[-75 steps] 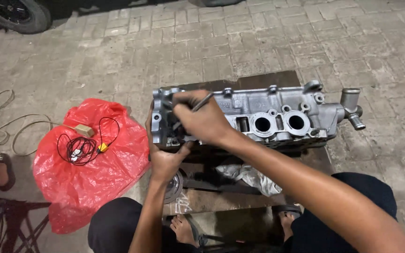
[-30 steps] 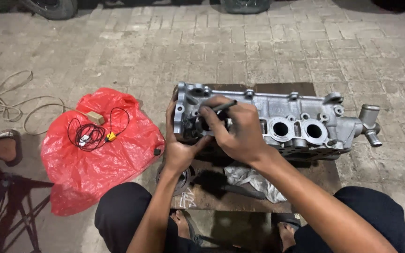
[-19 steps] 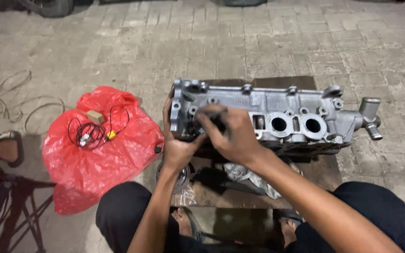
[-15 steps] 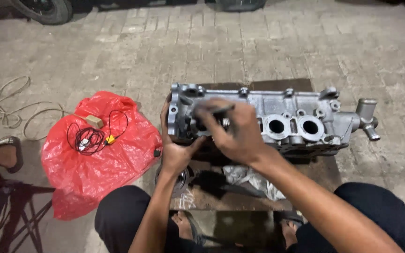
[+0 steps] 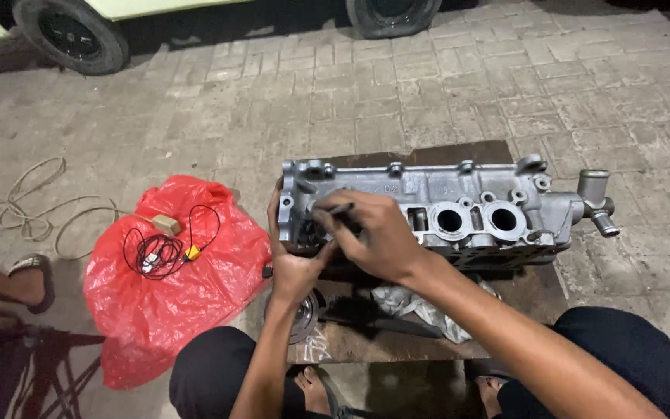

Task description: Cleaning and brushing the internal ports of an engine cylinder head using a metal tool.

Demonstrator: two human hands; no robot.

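Observation:
A grey metal cylinder head [image 5: 459, 209] lies lengthwise on a dark wooden board [image 5: 443, 155] on the paved ground. My left hand [image 5: 292, 260] grips its left end from below. My right hand [image 5: 374, 233] rests on the head's left part, fingers closed around a thin dark tool [image 5: 335, 209] whose tip points left onto the head. Two round bores show to the right of my hand. A pipe stub [image 5: 597, 203] sticks out at the right end.
A red plastic bag [image 5: 164, 302] with a black wire bundle and a small box lies to the left. A rope coil [image 5: 32, 213] lies further left. Car wheels [image 5: 79, 35] stand at the back. Another person's sandalled foot [image 5: 29, 279] is at far left. Crumpled rag [image 5: 420, 306] under the head.
The view has shifted slightly. My right hand has stayed over the head's left end with the tool, making small movements. My left hand keeps its hold.

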